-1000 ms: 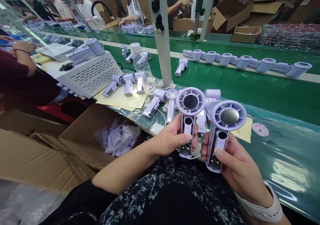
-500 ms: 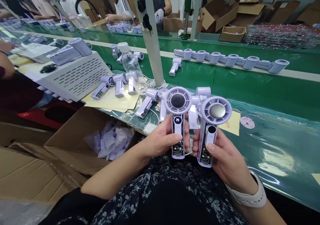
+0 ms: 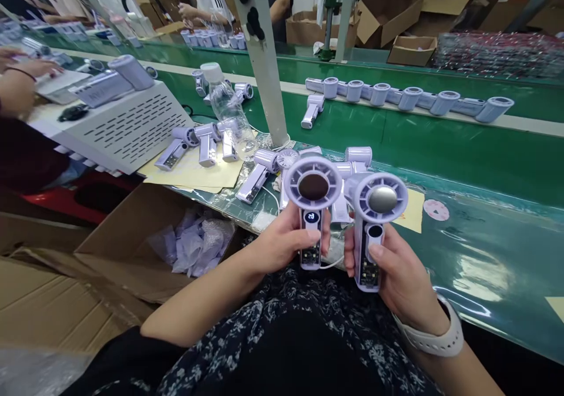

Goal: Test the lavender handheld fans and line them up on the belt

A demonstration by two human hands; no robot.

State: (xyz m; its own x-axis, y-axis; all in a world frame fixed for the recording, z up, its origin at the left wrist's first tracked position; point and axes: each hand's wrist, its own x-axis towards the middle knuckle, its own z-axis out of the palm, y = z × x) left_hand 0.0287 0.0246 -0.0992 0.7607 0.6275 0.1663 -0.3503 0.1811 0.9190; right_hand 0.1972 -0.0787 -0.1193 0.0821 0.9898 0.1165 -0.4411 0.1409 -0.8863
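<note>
My left hand (image 3: 286,237) is closed around a lilac handheld fan (image 3: 311,255), its round head up and its small display lit with digits. The thumb rests on the front of the handle, just below the display. A second lilac handheld fan (image 3: 369,269) is gripped in my right hand (image 3: 399,264); its display is dark and its head has a silver centre. My right thumb lies on that fan's front button area. Both fans stand upright side by side above my lap. Behind them, several more fans (image 3: 255,181) lie on the bench, partly hidden.
A green conveyor (image 3: 418,140) carries a row of fans (image 3: 412,99). To the left are a clear bottle (image 3: 227,105), a vented white box (image 3: 132,128) and a co-worker's arm (image 3: 20,87). A carton (image 3: 118,243) of plastic bags sits below. A metal post (image 3: 267,73) rises ahead.
The left fan's lit digits differ, and its head has tipped forward slightly. The right fan has turned a little more upright. A co-worker's hands have come into view at left.
</note>
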